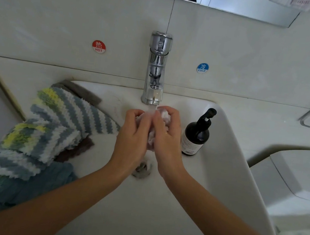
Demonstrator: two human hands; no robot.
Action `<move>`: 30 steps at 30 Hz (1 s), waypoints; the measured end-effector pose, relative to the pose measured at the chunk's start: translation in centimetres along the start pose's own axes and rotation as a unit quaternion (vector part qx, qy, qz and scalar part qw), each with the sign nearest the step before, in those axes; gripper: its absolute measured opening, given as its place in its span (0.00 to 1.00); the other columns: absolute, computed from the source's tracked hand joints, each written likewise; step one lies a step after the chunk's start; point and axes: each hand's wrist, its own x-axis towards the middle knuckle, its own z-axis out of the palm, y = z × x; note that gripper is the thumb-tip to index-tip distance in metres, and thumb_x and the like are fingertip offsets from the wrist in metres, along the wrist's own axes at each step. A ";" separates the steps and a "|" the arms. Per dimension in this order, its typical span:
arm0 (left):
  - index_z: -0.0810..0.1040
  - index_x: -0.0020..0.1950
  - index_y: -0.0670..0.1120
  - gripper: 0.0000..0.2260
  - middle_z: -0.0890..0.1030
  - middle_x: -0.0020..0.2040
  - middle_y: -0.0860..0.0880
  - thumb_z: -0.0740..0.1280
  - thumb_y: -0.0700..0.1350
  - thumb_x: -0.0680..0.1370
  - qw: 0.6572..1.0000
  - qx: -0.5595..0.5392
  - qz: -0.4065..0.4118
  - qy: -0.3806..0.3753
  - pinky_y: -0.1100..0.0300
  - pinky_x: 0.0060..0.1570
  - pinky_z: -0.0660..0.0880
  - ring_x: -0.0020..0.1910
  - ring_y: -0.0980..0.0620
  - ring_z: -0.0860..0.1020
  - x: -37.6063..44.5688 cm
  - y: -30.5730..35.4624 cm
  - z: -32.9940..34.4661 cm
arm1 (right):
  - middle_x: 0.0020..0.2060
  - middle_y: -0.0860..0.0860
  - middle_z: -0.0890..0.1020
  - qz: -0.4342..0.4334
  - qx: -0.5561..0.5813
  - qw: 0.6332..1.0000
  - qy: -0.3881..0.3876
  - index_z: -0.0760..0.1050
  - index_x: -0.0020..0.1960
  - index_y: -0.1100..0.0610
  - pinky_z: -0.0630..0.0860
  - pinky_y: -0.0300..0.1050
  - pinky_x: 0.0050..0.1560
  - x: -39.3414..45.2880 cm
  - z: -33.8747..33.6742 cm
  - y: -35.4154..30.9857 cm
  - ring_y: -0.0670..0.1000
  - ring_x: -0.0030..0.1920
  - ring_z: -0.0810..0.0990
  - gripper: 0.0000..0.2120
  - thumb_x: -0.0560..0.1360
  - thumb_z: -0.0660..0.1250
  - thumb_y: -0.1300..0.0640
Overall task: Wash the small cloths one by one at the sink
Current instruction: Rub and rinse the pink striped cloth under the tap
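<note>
A small pale, bunched-up cloth [152, 136] is squeezed between both my hands over the white sink [220, 164]. My left hand [133, 136] grips its left side with curled fingers. My right hand [167, 134] grips its right side and top. Water runs from the chrome tap [156, 68] onto the cloth and my fingers. Most of the cloth is hidden between my palms. On the sink's left rim lies a pile of several small cloths [51, 130], striped grey, white and yellow, with brown and blue ones beneath.
A dark pump bottle [197, 134] stands on the sink's right rim, close to my right hand. The drain [142, 169] sits below my wrists. Hot and cold stickers flank the tap on the wall. A toilet tank [299, 174] is at the right.
</note>
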 end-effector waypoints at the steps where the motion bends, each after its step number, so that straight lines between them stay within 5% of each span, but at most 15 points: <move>1: 0.71 0.55 0.51 0.07 0.79 0.44 0.56 0.58 0.52 0.82 1.000 -0.002 0.008 0.005 0.67 0.34 0.77 0.41 0.64 0.80 -0.1 0.2 -0.1 | 0.44 0.54 0.82 -0.004 -0.008 1.000 -0.006 0.73 0.53 0.49 0.81 0.48 0.36 0.0 0.1 -0.1 0.53 0.43 0.83 0.03 0.81 0.63 0.51; 9: 0.80 0.43 0.45 0.17 0.82 0.37 0.45 0.58 0.53 0.82 1.000 0.011 0.011 0.022 0.46 0.39 0.81 0.38 0.48 0.82 -0.1 -0.2 0.1 | 0.32 0.55 0.81 0.008 -0.087 0.996 -0.019 0.79 0.42 0.60 0.76 0.42 0.33 -0.4 0.2 -0.1 0.47 0.34 0.80 0.22 0.82 0.57 0.45; 13: 0.78 0.35 0.49 0.18 0.77 0.28 0.51 0.58 0.50 0.83 0.998 0.051 0.016 0.036 0.57 0.30 0.74 0.30 0.54 0.77 0.3 -0.1 0.0 | 0.29 0.53 0.77 0.017 -0.106 0.994 -0.015 0.78 0.39 0.59 0.75 0.49 0.33 -0.2 0.4 0.0 0.48 0.33 0.77 0.22 0.82 0.58 0.47; 19: 0.77 0.37 0.41 0.18 0.76 0.30 0.45 0.58 0.46 0.83 0.997 0.058 0.048 0.023 0.60 0.30 0.72 0.28 0.51 0.74 1.0 -0.4 0.0 | 0.39 0.64 0.79 -0.013 -0.121 0.993 0.005 0.74 0.45 0.64 0.78 0.63 0.45 0.2 0.6 0.7 0.63 0.42 0.79 0.20 0.82 0.55 0.49; 21: 0.72 0.34 0.43 0.17 0.73 0.29 0.47 0.59 0.45 0.82 0.998 0.041 0.042 0.030 0.63 0.27 0.71 0.28 0.52 0.72 0.8 -0.7 0.0 | 0.40 0.65 0.77 -0.007 -0.110 0.994 0.001 0.71 0.45 0.63 0.78 0.62 0.41 0.2 0.7 1.0 0.61 0.39 0.77 0.20 0.80 0.55 0.47; 25: 0.72 0.47 0.46 0.10 0.76 0.36 0.53 0.59 0.52 0.81 0.999 0.041 -0.012 -0.008 0.66 0.30 0.72 0.31 0.62 0.75 0.7 -0.6 0.2 | 0.35 0.56 0.77 -0.026 -0.083 0.996 0.021 0.71 0.43 0.55 0.72 0.45 0.32 0.7 -0.1 0.9 0.48 0.32 0.75 0.11 0.83 0.57 0.55; 28: 0.69 0.56 0.50 0.15 0.78 0.44 0.54 0.55 0.60 0.81 0.996 0.050 -0.066 -0.038 0.52 0.44 0.80 0.43 0.54 0.80 0.7 -0.9 0.5 | 0.35 0.47 0.78 -0.076 -0.081 0.993 0.050 0.73 0.45 0.52 0.76 0.45 0.37 0.7 -0.5 0.5 0.45 0.36 0.77 0.08 0.82 0.60 0.59; 30: 0.71 0.58 0.51 0.22 0.79 0.44 0.56 0.53 0.66 0.77 0.992 0.065 -0.093 -0.060 0.46 0.48 0.80 0.42 0.56 0.81 0.6 -0.8 0.5 | 0.38 0.47 0.79 -0.092 -0.085 0.991 0.038 0.73 0.47 0.52 0.78 0.43 0.39 0.6 -0.5 0.4 0.46 0.39 0.79 0.07 0.82 0.60 0.60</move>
